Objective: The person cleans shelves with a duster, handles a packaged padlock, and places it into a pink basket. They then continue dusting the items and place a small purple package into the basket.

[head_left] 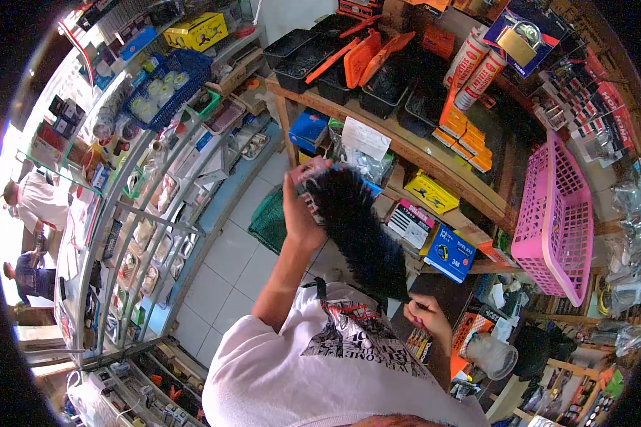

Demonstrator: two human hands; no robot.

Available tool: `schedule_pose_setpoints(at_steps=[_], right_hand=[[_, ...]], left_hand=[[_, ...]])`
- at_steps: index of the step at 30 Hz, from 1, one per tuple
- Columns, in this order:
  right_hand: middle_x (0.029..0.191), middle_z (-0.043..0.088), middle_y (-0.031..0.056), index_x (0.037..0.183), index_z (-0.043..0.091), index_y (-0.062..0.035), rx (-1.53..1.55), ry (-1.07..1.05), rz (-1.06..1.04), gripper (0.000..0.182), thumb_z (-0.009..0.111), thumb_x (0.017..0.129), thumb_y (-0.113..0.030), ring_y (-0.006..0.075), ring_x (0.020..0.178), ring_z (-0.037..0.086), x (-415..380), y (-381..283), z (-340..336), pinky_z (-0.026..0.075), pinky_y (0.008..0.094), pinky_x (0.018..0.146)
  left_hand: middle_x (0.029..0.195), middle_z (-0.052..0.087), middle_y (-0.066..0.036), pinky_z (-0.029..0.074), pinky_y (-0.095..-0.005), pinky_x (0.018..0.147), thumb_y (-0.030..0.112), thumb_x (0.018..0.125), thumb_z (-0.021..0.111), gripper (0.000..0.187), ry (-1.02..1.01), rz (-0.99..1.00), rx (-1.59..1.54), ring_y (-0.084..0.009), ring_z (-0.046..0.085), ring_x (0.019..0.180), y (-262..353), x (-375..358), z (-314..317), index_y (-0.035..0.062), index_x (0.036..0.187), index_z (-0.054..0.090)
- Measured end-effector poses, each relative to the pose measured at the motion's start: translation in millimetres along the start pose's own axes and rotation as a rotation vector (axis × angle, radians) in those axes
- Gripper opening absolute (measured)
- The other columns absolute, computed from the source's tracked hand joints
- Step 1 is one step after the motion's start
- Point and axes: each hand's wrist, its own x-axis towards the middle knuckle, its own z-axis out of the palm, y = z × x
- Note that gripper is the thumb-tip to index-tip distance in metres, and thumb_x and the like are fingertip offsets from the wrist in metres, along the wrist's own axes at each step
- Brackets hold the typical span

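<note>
My right hand (427, 317) is closed around the thin handle end of a black feather duster (363, 228). The duster's fluffy head slants up and to the left across the front of my body. At its upper end, my left hand (303, 217) is raised with the fingers closed around a small printed pack (312, 199) in grey, white and red tones. Black bristles cover part of that pack and touch it, so its kind cannot be made out.
Wooden shelving (399, 142) holds black trays (310, 60) and orange tools. A pink basket (554, 228) stands to the right, with a blue 3M box (449, 252) nearby. Glass display shelves line the left, where two people (39, 199) are beyond. A green mesh bundle (267, 220) lies on the tiled floor.
</note>
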Motion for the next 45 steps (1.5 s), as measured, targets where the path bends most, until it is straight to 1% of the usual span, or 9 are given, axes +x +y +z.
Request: schedule_pose_setpoints(at_steps=[7,10,16,19,26,31,33,38,45], right_hand=[[0.061,0.049,0.0001,0.083,0.057,-0.0027,0.073,0.039,0.005,0.031,0.051,0.101,-0.027,0.0044,0.045,0.036,11,-9,11,0.027,0.0214,0.041],[0.062,0.047,-0.0018,0.086,0.059,-0.0038,0.068,-0.088,0.101,0.028,0.050,0.103,-0.024,0.0042,0.049,0.039,7,3,1,0.030,0.0220,0.044],[0.062,0.047,-0.0025,0.079,0.056,-0.0053,-0.023,0.025,0.018,0.031,0.050,0.103,-0.024,0.0041,0.048,0.037,11,3,8,0.030,0.0222,0.044],[0.062,0.048,-0.0024,0.087,0.060,-0.0025,-0.003,-0.019,-0.069,0.027,0.050,0.103,-0.022,0.0037,0.048,0.037,21,-10,15,0.030,0.0226,0.044],[0.072,0.059,-0.0006,0.127,0.059,0.0024,-0.106,0.035,0.136,0.043,0.063,0.097,-0.027,0.0051,0.058,0.049,11,16,14,0.040,0.0233,0.051],[0.064,0.050,-0.0029,0.116,0.062,0.0026,-0.191,0.031,-0.076,0.029,0.052,0.103,-0.021,0.0034,0.053,0.040,26,26,32,0.031,0.0219,0.048],[0.066,0.052,-0.0023,0.119,0.062,0.0019,-0.119,0.014,-0.020,0.031,0.055,0.101,-0.022,0.0036,0.055,0.042,33,16,33,0.033,0.0219,0.049],[0.067,0.053,-0.0030,0.124,0.061,0.0008,-0.049,-0.006,0.042,0.034,0.061,0.097,-0.020,0.0036,0.057,0.044,31,4,31,0.034,0.0213,0.050],[0.073,0.058,-0.0035,0.128,0.061,0.0005,-0.144,0.183,-0.169,0.037,0.065,0.094,-0.014,0.0033,0.061,0.046,17,23,22,0.040,0.0221,0.055]], left_hand=[[0.133,0.057,-0.014,0.038,-0.0494,0.109,0.063,0.096,0.035,0.068,0.026,0.017,0.142,-0.0336,0.054,0.121,-10,2,12,0.0088,0.134,0.052],[0.132,0.057,-0.014,0.039,-0.0504,0.107,0.061,0.097,0.033,0.067,-0.181,-0.002,0.002,-0.0339,0.054,0.120,2,6,12,0.0079,0.134,0.052],[0.128,0.057,-0.013,0.043,-0.0507,0.102,0.060,0.098,0.033,0.066,0.008,-0.004,0.051,-0.0320,0.056,0.116,-24,-3,11,0.0081,0.134,0.051],[0.129,0.057,-0.013,0.044,-0.0520,0.101,0.057,0.099,0.034,0.063,-0.108,-0.118,0.068,-0.0326,0.057,0.116,-42,-5,-5,0.0093,0.136,0.050],[0.122,0.061,-0.017,0.047,-0.0502,0.097,0.062,0.097,0.035,0.067,-0.095,0.170,0.044,-0.0352,0.060,0.110,5,14,-12,0.0090,0.137,0.048],[0.121,0.061,-0.017,0.048,-0.0501,0.095,0.062,0.096,0.039,0.067,-0.120,0.161,0.022,-0.0356,0.060,0.110,-4,11,-19,0.0096,0.137,0.046],[0.121,0.060,-0.017,0.047,-0.0507,0.096,0.063,0.095,0.039,0.069,-0.046,0.238,0.403,-0.0352,0.060,0.110,-34,19,-45,0.0086,0.138,0.046],[0.124,0.059,-0.018,0.045,-0.0529,0.099,0.065,0.093,0.041,0.073,-0.220,0.047,-0.074,-0.0353,0.060,0.110,-16,21,-28,0.0091,0.140,0.044],[0.129,0.055,-0.019,0.039,-0.0542,0.107,0.063,0.093,0.045,0.074,-0.183,0.117,-0.145,-0.0373,0.054,0.119,22,20,-6,0.0043,0.138,0.045]])
